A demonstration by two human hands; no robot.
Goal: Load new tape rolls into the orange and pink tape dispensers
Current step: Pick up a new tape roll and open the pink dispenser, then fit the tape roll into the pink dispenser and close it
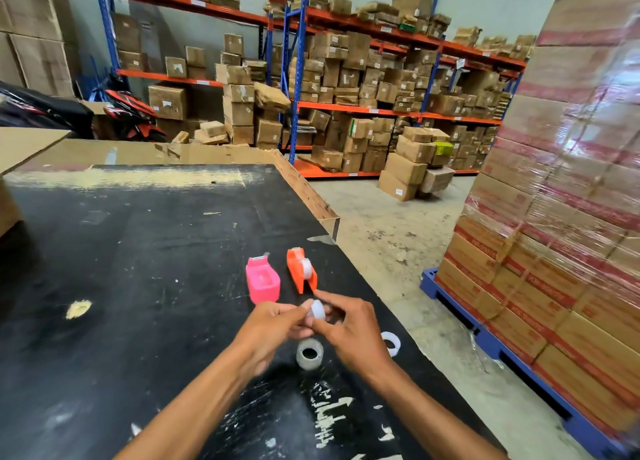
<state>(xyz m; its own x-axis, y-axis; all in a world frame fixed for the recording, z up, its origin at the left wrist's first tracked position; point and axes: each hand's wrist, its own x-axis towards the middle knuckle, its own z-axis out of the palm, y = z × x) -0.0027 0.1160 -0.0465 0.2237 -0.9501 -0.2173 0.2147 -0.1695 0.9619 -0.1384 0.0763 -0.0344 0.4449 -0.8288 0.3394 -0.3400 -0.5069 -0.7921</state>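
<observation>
A scuffed black tabletop [138, 269] with white scratches and a pale chipped spot stretches in front of me, and beyond it stand blue-and-orange warehouse racks [346, 106] crammed with brown cardboard boxes; a shrink-wrapped pallet of cartons [561, 217] rises at my right. Both my hands meet above the table's near right part. My left hand [273, 324] and my right hand [349, 328] together pinch a small white plastic tape core [317, 310], fingertips closed on it from either side (whether any tape is wound on it I cannot tell, since my fingers cover most of it). Just beyond my hands, the pink plastic tape dispenser [262, 279] lies on the table with its open cavity facing up and its cutter end pointing away from me. Right beside it, the orange plastic tape dispenser [301, 269] stands on its edge with a pale roll seated in it. Below my hands, a clear roll of tape [309, 354] lies flat on the tabletop, and a white plastic ring [391, 342] lies near the table's right edge, just beside my right wrist.
</observation>
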